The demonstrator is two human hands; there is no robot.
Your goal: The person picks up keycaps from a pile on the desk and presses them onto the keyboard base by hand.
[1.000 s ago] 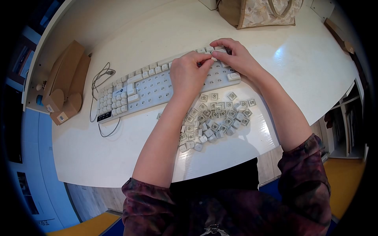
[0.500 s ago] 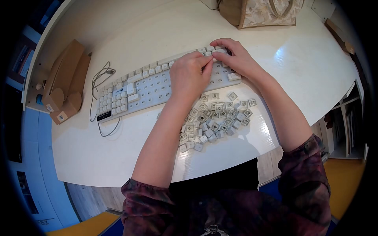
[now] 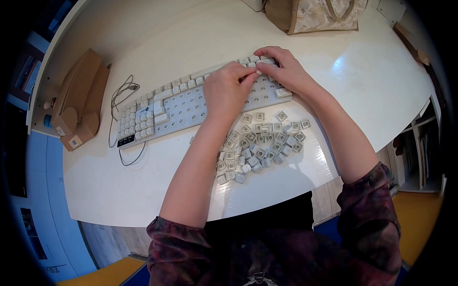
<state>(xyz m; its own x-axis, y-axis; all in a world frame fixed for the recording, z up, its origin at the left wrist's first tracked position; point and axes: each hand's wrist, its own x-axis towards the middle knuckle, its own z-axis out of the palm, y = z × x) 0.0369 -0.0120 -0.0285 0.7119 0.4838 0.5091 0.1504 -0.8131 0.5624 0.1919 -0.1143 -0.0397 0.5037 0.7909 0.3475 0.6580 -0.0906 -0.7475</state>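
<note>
A pale keyboard (image 3: 183,108) lies slantwise on the desk, with keycaps along its far edge and left end and bare key positions across the middle. Over its right part, my left hand (image 3: 225,90) is closed, thumb and forefinger pinching at a small white keycap (image 3: 259,72) mostly covered by the fingertips. My right hand (image 3: 288,70) rests on the right end of the keyboard, its thumb at that same spot and its forefinger curled over the far edge. Nearer to me, loose keycaps (image 3: 265,131) lie in a pile, many with undersides up.
A cable (image 3: 125,90) loops at the keyboard's left end. Brown cardboard packaging (image 3: 81,97) stands at the desk's left side. A patterned bag (image 3: 319,16) sits at the back. The white desk (image 3: 129,190) has a curved front edge close to my body.
My left hand has shifted slightly left and its fingers have straightened a little toward the right thumb. My right hand has hardly moved.
</note>
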